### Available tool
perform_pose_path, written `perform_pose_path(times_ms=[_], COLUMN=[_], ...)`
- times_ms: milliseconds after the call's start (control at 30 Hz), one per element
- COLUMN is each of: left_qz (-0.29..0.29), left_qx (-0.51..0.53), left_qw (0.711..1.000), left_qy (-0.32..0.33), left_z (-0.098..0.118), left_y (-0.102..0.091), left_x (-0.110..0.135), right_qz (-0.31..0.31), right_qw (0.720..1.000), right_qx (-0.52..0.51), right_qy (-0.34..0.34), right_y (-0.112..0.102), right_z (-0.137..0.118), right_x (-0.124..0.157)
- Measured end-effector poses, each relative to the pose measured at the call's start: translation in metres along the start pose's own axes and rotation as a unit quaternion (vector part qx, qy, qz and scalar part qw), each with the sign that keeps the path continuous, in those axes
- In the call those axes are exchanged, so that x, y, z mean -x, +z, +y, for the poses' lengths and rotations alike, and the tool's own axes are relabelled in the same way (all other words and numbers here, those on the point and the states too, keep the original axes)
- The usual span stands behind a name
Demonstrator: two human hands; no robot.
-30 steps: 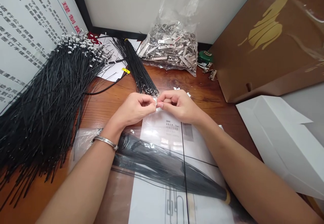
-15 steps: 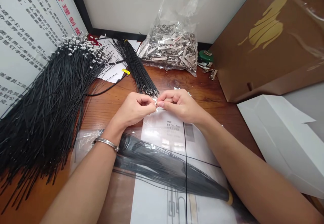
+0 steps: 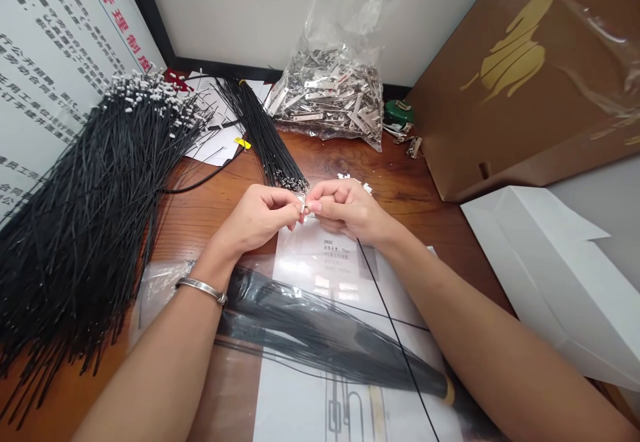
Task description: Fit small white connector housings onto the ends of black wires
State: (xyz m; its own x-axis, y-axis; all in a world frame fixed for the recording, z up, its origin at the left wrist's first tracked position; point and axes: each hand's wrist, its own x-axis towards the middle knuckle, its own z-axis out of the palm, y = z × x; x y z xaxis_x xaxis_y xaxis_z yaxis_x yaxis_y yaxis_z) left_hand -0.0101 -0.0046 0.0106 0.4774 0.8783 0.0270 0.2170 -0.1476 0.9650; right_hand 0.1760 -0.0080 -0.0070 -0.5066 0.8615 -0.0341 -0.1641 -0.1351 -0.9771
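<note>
My left hand (image 3: 267, 219) pinches a small white connector (image 3: 303, 205) between thumb and forefinger. Touching it from the other side, my right hand (image 3: 347, 209) is closed on a black wire (image 3: 391, 315), whose tail hangs from below that hand toward the front edge. The wire's tip is hidden by my fingers. Just behind both hands lie the bare metal ends of a tied bundle of black wires (image 3: 265, 135). A few loose white connectors (image 3: 367, 189) rest on the table beyond my right hand.
A big pile of black wires with white connectors (image 3: 100, 202) fills the left side. A clear bag of metal clips (image 3: 325, 95) and a green tape measure (image 3: 399, 113) stand at the back. Bagged wires (image 3: 320, 329) lie under my forearms. A brown box (image 3: 500, 82) is at right.
The hanging tail of the black wire has swung to the right. My hands stay together in the same pinch, and the view has shifted slightly.
</note>
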Motion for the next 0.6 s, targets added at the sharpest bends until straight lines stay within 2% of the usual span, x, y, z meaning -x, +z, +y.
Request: perform_pose_path(times_ms=[200, 600], left_qz=[-0.021, -0.046], left_qx=[0.008, 0.019], left_qw=[1.000, 0.999], left_qy=[0.006, 0.021], left_z=[0.0058, 0.0033], left_y=[0.0007, -0.0002], left_x=[0.0019, 0.0023], right_qz=[0.012, -0.010], right_qw=[0.999, 0.998], right_qx=[0.048, 0.067], right_qy=[-0.010, -0.012], right_y=[-0.0019, -0.0020], right_z=[-0.0051, -0.0086], right_x=[0.0025, 0.0021])
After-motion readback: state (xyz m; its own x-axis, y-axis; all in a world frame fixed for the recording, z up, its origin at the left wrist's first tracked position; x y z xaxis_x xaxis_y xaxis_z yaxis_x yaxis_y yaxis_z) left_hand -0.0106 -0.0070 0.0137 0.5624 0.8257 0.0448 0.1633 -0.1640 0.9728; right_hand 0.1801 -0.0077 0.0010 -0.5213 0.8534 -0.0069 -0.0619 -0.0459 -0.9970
